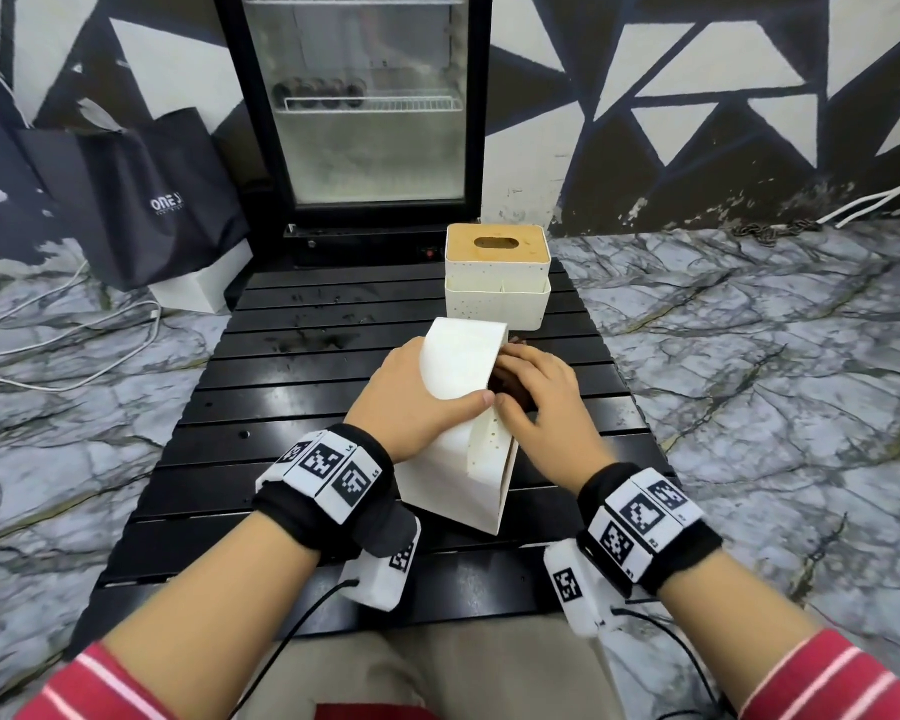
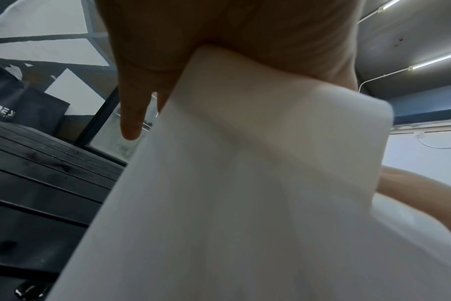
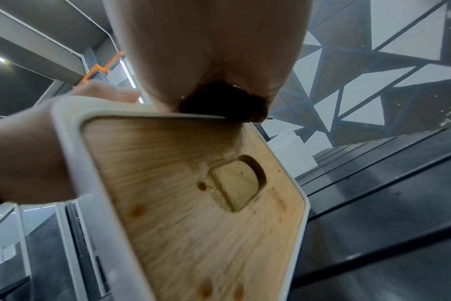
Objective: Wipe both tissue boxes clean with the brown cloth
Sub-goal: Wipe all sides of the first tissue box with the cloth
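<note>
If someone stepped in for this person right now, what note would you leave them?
Left hand: grips the near tissue box, tipped on its side over the black slatted table.
Right hand: holds the brown cloth bunched against the box's wooden-lid end.
Second tissue box: upright at the table's far end, untouched by either hand.
Done: can't tell; brown spots still show on the held box's lid.
Left: finish this box, then wipe the far one.

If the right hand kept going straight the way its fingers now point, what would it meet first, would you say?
The right hand, holding the brown cloth, points forward and left at the tilted tissue box. It already touches the box at its wooden top, so the box comes first, and then probably the left hand gripping the other side.
</note>
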